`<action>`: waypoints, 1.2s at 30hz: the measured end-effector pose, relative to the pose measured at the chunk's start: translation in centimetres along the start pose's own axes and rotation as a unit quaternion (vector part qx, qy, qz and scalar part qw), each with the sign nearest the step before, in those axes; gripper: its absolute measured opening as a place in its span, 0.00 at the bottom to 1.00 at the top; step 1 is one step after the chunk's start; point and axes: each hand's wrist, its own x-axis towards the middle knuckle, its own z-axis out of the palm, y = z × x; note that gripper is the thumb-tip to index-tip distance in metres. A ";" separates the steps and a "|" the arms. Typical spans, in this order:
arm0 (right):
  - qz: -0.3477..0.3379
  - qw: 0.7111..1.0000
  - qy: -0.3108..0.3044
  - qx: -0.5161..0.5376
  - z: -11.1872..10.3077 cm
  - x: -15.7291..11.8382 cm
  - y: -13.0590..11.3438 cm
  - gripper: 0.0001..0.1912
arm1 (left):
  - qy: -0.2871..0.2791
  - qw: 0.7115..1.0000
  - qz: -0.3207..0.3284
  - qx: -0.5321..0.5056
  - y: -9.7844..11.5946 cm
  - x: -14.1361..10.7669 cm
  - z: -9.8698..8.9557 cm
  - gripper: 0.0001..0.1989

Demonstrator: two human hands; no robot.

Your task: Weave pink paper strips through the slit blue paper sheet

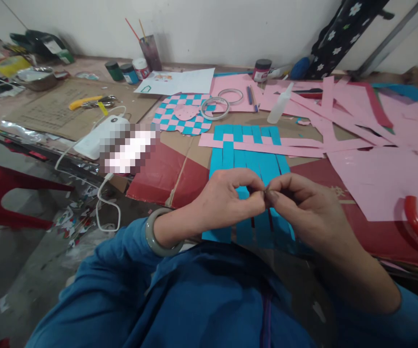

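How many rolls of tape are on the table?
2. One roll of tape lies at the edge of the woven pink-and-blue paper mat; the other roll of tape lies behind it on a pink paper sheet. Papers may hide more.

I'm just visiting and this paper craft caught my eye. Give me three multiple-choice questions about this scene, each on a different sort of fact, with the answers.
1. Where does the round checked mat lie?
A) On the floor
B) On cardboard, far from the person
C) On the red chair

2. What colour are the long paper strips under the hands?
A) Green
B) Yellow
C) Blue

3. How do the left hand and right hand stand?
A) Fingertips meeting over the strips
B) Flat and apart
C) Gripping scissors

Answers:
1. B, the mat sits on brown cardboard beyond the strips.
2. C, the strips show blue between and below the hands.
3. A, the fingertips of both hands come together, pinching something too small to make out.
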 end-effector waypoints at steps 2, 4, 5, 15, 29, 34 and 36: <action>0.011 1.000 -0.004 0.022 0.0 0.0 0.1 0.08 | 0.000 1.000 -0.002 -0.002 0.0 0.0 0.0 0.05; 0.017 0.999 -0.009 0.041 0.1 0.0 0.1 0.09 | 0.001 1.000 -0.005 -0.006 0.0 0.1 0.0 0.04; 0.019 0.999 -0.011 0.045 0.0 0.0 0.1 0.09 | 0.000 1.000 -0.006 -0.008 0.0 0.1 0.0 0.04; 0.021 0.997 -0.016 0.075 -0.2 0.3 0.8 0.10 | -0.001 1.000 -0.021 -0.016 -0.4 0.0 0.0 0.06; -0.013 1.000 -0.012 -0.025 -0.4 0.3 0.1 0.07 | -0.028 0.999 -0.041 -0.013 0.2 0.2 -0.3 0.05; -0.016 1.000 -0.003 -0.020 -0.1 0.2 0.2 0.08 | -0.017 0.998 -0.042 -0.035 0.0 0.3 -0.2 0.04; -0.013 1.000 0.002 -0.004 0.0 0.2 0.2 0.07 | -0.008 0.998 -0.040 -0.046 -0.1 0.3 -0.1 0.05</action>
